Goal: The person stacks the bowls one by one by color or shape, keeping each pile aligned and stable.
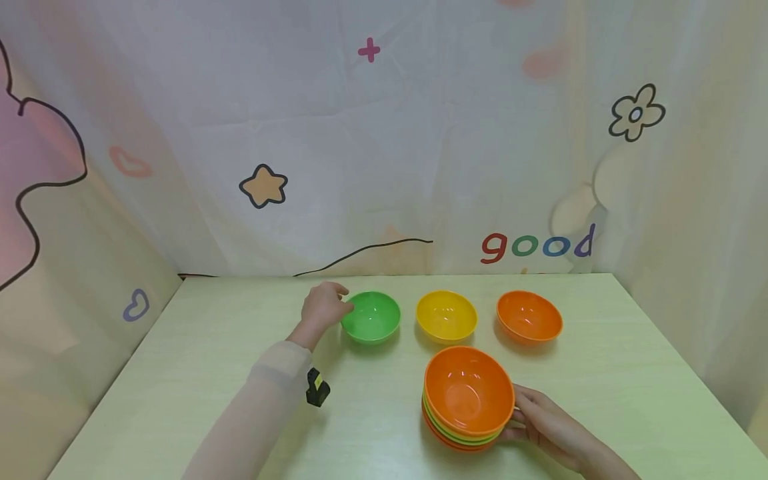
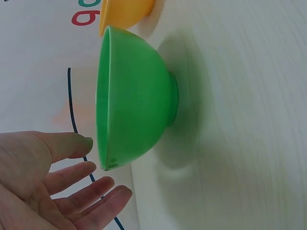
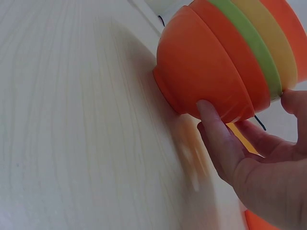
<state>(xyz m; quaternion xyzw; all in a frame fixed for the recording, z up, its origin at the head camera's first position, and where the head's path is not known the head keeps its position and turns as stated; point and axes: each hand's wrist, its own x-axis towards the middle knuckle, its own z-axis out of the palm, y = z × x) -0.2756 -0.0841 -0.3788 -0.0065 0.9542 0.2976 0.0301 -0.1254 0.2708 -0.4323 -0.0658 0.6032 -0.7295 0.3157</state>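
A green bowl (image 1: 371, 319) stands near the back of the table. My left hand (image 1: 325, 305) is at its left side, fingers spread and loosely bent; in the left wrist view the thumb (image 2: 72, 145) lies close to the rim, with a small gap. Nearer to me stands a stack of nested bowls (image 1: 468, 393), orange on top, with yellow, green and orange ones below. My right hand (image 1: 549, 423) holds this stack from its right side. In the right wrist view, its thumb touches the rims and its fingers (image 3: 218, 132) the lowest orange bowl.
To the right of the green bowl, a yellow bowl (image 1: 447, 317) and an orange bowl (image 1: 529, 317) stand in the same row. The pale table (image 1: 180, 393) ends at a printed curtain (image 1: 384, 167) behind the row. A small black device (image 1: 317, 387) shows beside the left sleeve.
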